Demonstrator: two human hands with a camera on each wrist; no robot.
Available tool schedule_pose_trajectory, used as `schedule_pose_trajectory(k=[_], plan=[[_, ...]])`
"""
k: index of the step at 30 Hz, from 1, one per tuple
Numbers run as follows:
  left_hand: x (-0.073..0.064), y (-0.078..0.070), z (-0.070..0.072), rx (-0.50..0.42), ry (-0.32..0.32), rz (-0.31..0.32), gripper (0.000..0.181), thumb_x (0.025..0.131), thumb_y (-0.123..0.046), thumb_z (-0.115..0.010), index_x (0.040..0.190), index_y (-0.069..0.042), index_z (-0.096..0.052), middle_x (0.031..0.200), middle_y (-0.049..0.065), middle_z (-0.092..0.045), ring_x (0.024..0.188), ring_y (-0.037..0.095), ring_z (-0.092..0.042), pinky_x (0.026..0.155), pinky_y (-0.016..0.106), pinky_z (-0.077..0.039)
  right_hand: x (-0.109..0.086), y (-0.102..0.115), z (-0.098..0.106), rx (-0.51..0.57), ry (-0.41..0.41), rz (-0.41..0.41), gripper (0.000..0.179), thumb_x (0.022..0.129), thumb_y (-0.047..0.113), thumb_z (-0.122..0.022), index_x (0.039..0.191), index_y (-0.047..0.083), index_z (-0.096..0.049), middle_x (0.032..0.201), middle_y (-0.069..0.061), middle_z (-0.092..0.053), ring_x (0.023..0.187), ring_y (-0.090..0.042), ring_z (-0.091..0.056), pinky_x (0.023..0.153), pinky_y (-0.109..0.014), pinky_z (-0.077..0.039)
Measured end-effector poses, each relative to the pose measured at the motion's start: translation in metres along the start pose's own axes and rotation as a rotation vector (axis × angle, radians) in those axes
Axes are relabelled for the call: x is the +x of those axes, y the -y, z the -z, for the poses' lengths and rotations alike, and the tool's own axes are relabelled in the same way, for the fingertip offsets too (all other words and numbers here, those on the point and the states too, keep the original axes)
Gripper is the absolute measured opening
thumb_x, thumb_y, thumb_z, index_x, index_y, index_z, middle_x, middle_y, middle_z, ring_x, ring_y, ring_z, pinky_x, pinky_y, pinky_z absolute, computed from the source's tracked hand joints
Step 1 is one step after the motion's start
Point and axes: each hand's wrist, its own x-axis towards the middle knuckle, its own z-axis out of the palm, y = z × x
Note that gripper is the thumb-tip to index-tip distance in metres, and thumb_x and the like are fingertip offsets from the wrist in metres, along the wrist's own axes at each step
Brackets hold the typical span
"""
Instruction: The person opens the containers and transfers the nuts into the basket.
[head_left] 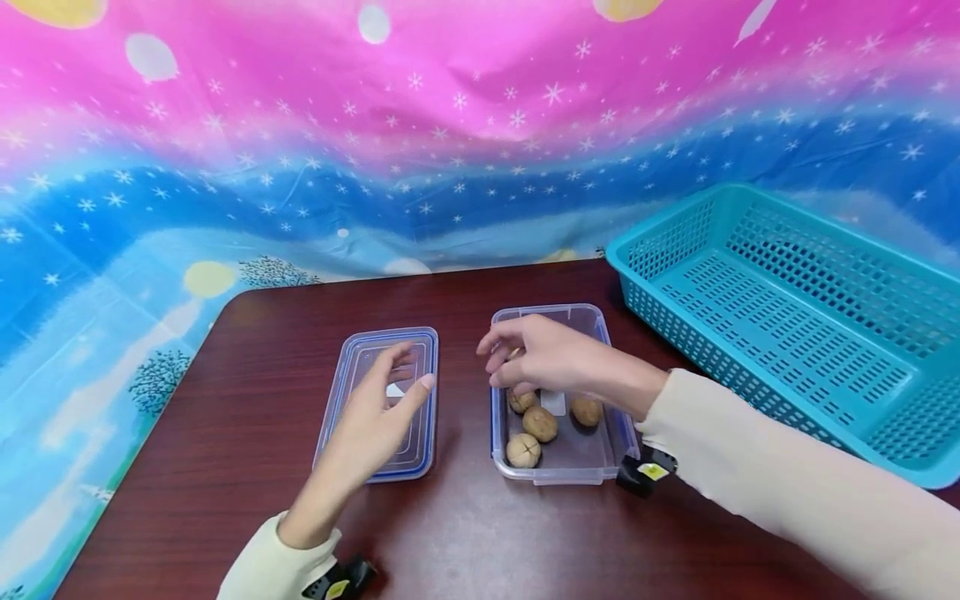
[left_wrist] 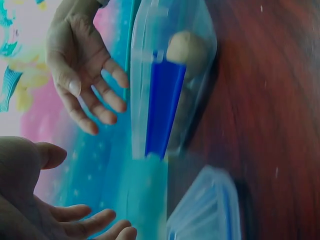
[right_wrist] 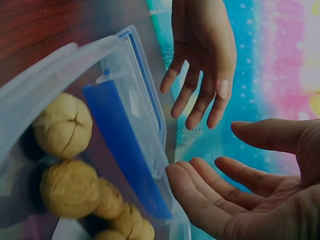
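Observation:
A clear plastic box (head_left: 568, 476) with blue clips stands on the table, and several walnuts (head_left: 540, 423) lie inside it. One walnut (right_wrist: 64, 125) shows a cross-shaped crack. Over the box's far left part hovers my right hand (head_left: 551, 354), fingers loosely bent and nothing in its grasp. To the left, a clear lid (head_left: 420, 433) with a blue seal lies flat on the table. Above that lid is my left hand (head_left: 371, 417), its fingers relaxed and apart, holding nothing. Both palms face each other in the wrist views. My right hand hides some of the walnuts in the head view.
A large turquoise basket (head_left: 757, 375) with perforated walls stands on the right, near the box. The dark red-brown table (head_left: 480, 542) carries everything. Behind it hangs a pink and blue cloth (head_left: 450, 142) with snowflakes.

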Motion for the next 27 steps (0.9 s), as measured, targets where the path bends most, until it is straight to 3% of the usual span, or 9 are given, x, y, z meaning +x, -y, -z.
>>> schedule_pose_trajectory(k=[4,9,14,20,27], plan=[[-0.005,-0.006,-0.015,-0.033,0.007,-0.002,0.061,0.104,-0.033,-0.066,0.159,-0.018,-0.042,0.159,0.008,-0.05,0.145,0.03,-0.05,0.112,0.054,-0.048,-0.008,-0.012,0.008,0.004,-0.008,0.048,0.039,0.095,-0.001,-0.064,0.134,-0.003,-0.061,0.12,-0.021,-0.068,0.096,-0.024,-0.068,0.083,-0.035,-0.059],[-0.011,-0.01,-0.038,-0.059,0.034,-0.051,0.065,0.102,-0.033,-0.068,0.159,-0.017,-0.041,0.16,0.011,-0.049,0.143,0.034,-0.051,0.111,0.055,-0.048,-0.021,-0.027,0.013,-0.058,-0.037,0.129,0.037,0.096,0.001,-0.065,0.133,-0.006,-0.063,0.123,-0.022,-0.07,0.108,-0.025,-0.07,0.096,-0.037,-0.059],[-0.018,-0.012,-0.056,-0.082,0.064,-0.071,0.075,0.099,-0.036,-0.073,0.163,-0.024,-0.035,0.165,0.008,-0.042,0.146,0.031,-0.048,0.112,0.054,-0.048,-0.03,-0.04,0.014,-0.097,-0.064,0.147,0.037,0.095,0.004,-0.068,0.131,-0.003,-0.065,0.123,-0.019,-0.071,0.11,-0.024,-0.068,0.093,-0.036,-0.058],[-0.025,-0.01,-0.072,-0.17,0.117,-0.111,0.085,0.095,-0.035,-0.077,0.165,-0.021,-0.03,0.168,0.006,-0.036,0.149,0.029,-0.044,0.114,0.057,-0.045,-0.033,-0.051,0.011,-0.135,-0.069,0.19,0.038,0.092,0.004,-0.068,0.129,-0.002,-0.067,0.124,-0.018,-0.071,0.114,-0.029,-0.069,0.087,-0.035,-0.057],[-0.028,-0.009,-0.084,-0.212,0.167,-0.112,0.101,0.09,-0.037,-0.083,0.168,-0.026,-0.02,0.169,0.008,-0.033,0.141,0.027,-0.05,0.112,0.055,-0.045,-0.034,-0.061,0.006,-0.213,-0.08,0.202,0.038,0.09,0.004,-0.07,0.127,-0.001,-0.068,0.124,-0.015,-0.073,0.114,-0.029,-0.07,0.095,-0.043,-0.058]])
